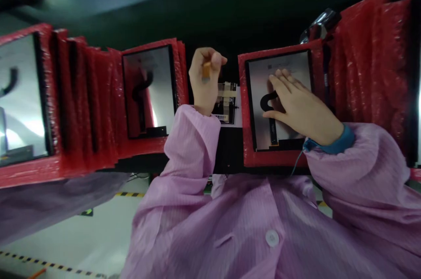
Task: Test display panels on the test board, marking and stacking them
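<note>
My left hand point(204, 81) is raised between two panels with its fingers curled closed. A small orange piece with a greyish end point(206, 70) shows in its palm; its kind is unclear. My right hand point(297, 103) lies flat, fingers stretched out, over a silver-backed display panel point(258, 78). A black curved flex cable point(266, 102) on the panel's back is beside its thumb. Under this panel is red bubble wrap point(244, 108). Beside my left hand, a dark board with tape and a barcode label point(226, 103) lies partly hidden on something white.
Another silver display panel point(161, 86) rests on red bubble wrap at left. Stacks of red bubble-wrapped pieces point(82, 108) stand farther left, and more point(368, 68) at right. A shiny clear object point(320, 24) lies at the back right. A blue wrist strap point(340, 141) with cord circles my right wrist.
</note>
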A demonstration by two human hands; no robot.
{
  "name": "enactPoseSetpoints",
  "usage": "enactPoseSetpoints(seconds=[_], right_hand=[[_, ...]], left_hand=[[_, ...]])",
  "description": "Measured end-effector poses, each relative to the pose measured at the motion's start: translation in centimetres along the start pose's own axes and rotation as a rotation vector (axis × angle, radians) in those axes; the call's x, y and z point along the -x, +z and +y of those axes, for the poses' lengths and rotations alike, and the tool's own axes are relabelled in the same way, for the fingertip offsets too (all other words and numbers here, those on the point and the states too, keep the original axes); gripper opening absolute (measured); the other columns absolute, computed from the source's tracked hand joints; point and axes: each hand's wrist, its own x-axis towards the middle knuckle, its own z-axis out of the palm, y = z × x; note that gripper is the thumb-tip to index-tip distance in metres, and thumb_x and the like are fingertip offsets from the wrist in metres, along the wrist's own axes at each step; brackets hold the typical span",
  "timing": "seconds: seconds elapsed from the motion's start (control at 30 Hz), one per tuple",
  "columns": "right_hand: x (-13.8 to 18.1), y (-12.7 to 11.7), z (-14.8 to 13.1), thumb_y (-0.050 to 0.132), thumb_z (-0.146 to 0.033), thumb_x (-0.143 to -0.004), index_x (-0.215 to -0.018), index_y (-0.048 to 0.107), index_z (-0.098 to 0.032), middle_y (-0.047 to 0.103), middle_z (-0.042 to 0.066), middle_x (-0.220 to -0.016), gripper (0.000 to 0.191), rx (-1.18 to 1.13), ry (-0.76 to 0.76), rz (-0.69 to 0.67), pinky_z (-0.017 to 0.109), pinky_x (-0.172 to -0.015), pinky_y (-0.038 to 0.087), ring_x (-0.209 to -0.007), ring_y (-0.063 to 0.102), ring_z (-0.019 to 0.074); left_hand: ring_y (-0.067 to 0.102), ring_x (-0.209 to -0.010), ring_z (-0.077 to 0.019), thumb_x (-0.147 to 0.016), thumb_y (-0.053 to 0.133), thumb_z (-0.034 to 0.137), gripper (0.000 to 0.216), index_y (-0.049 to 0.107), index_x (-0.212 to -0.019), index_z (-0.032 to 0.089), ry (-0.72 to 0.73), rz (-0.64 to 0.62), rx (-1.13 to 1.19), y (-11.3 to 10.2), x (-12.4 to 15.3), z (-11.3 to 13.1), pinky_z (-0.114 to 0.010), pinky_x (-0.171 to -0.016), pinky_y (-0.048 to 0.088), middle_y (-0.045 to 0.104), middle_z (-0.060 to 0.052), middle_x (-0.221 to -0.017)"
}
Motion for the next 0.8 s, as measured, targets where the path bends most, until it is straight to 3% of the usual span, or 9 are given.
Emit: enactPoseSetpoints(seconds=[0.2, 0.37, 0.47, 0.6, 0.8], right_hand=[[0.4, -0.2, -0.8, 0.052, -0.051, -0.099, -0.162, 0.023, -0.012, 0.030, 0.020, -0.165, 0.080, -0.010, 0.027, 0.008, 0.061, -0.127, 0.030, -0.156, 0.027, 0.0356], [0.4, -0.3, -1.1, 0.050, -0.051, -0.100, -0.162, 0.023, -0.007, 0.031, 0.022, -0.164, 0.081, 0.019, 0.041, -0.003, 0.059, -0.127, 0.030, -0.156, 0.027, 0.0347], [0.4, -0.4, -1.3, 0.046, -0.052, -0.101, -0.163, 0.022, -0.008, 0.031, 0.022, -0.164, 0.079, 0.025, 0.038, -0.003, 0.059, -0.127, 0.030, -0.156, 0.027, 0.0342], [0.4, -0.6, -1.4, 0.045, -0.051, -0.102, -0.162, 0.023, -0.006, 0.031, 0.023, -0.163, 0.079, 0.032, 0.050, -0.016, 0.057, -0.127, 0.031, -0.156, 0.028, 0.0340], [0.4, -0.5, -1.1, 0.051, -0.053, -0.099, -0.164, 0.021, -0.012, 0.031, 0.020, -0.164, 0.082, -0.022, 0.035, -0.005, 0.061, -0.127, 0.029, -0.156, 0.027, 0.0369]], left_hand=[[0.054, -0.054, -0.0114, -0.096, 0.055, 0.064, 0.041, 0.062, -0.082, 0.026, -0.043, -0.029, 0.110, 0.0, 0.3, 0.2, -0.032, -0.057, 0.039, 0.057, 0.004, -0.062], [0.065, -0.072, -0.0157, -0.093, 0.055, 0.066, 0.041, 0.061, -0.085, 0.026, -0.193, -0.004, 0.139, 0.0, 0.6, 0.0, -0.031, -0.063, 0.042, 0.058, 0.002, -0.069], [0.065, -0.072, -0.0161, -0.091, 0.062, 0.063, 0.038, 0.061, -0.081, 0.026, -0.239, 0.000, 0.118, 0.0, 0.4, 0.1, -0.031, -0.062, 0.043, 0.058, 0.001, -0.070], [0.061, -0.065, -0.0154, -0.084, 0.073, 0.063, 0.034, 0.066, -0.082, 0.030, -0.186, -0.080, 0.074, 0.2, 0.1, 0.4, -0.031, -0.060, 0.046, 0.061, 0.002, -0.073], [0.065, -0.068, -0.0193, -0.080, 0.081, 0.055, 0.035, 0.072, -0.109, 0.039, -0.096, -0.187, 0.004, 0.4, 0.2, 0.4, -0.038, -0.071, 0.055, 0.063, 0.002, -0.072]])
